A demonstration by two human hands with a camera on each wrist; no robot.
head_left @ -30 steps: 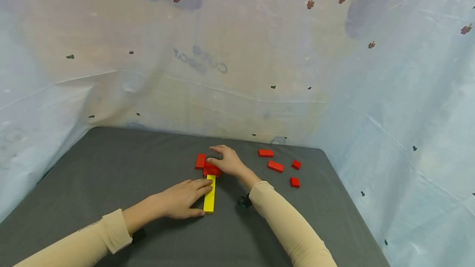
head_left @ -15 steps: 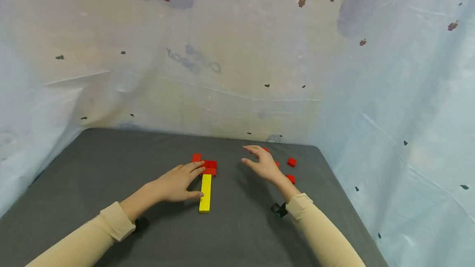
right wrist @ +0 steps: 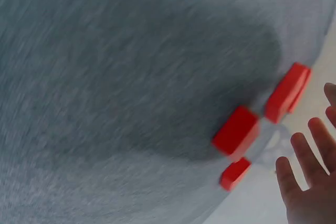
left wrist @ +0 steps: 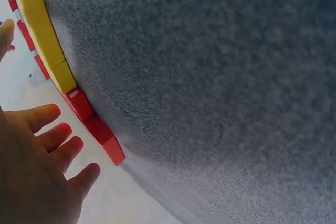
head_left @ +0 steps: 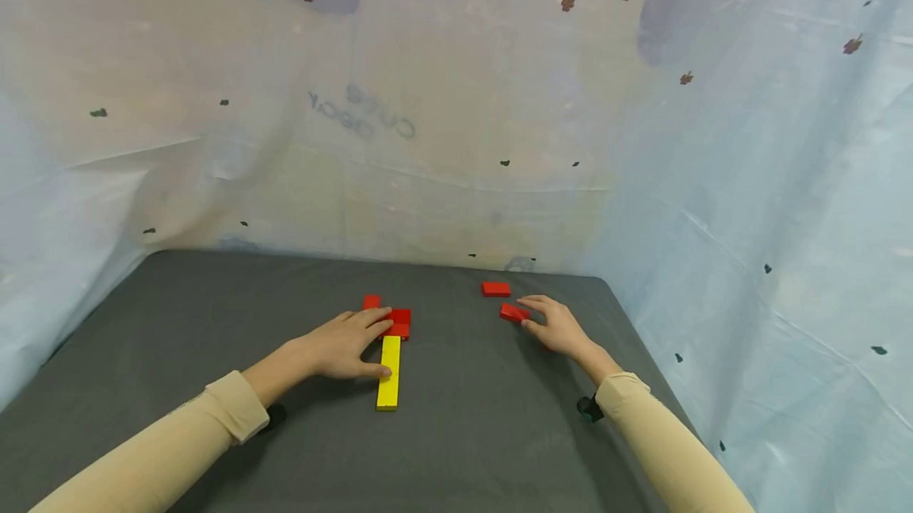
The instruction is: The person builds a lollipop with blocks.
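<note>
A yellow strip [head_left: 388, 386] of blocks lies on the dark cloth, with a cluster of red blocks [head_left: 402, 323] at its far end. Over that cluster hovers my left hand [head_left: 341, 348], fingers spread, thumb overlapping the yellow strip in the head view. The left wrist view shows a gap between its fingertips and the red row [left wrist: 94, 124]. To the right, my right hand [head_left: 559, 331] has its fingers extended beside a red oblong block [head_left: 512, 312] and holds nothing. Loose red blocks [right wrist: 236, 132] lie below its fingers in the right wrist view; the hand hides some of them from the head view.
Another red oblong block [head_left: 495, 289] lies near the back edge of the cloth-covered table [head_left: 456, 449]. Behind the table hangs a pale plastic sheet [head_left: 428, 212] with small leaf prints, and it continues along the right side.
My right hand has left the red cluster and swung right to the loose blocks. My left hand has lifted slightly and shifted forward from the yellow strip toward the red cluster.
</note>
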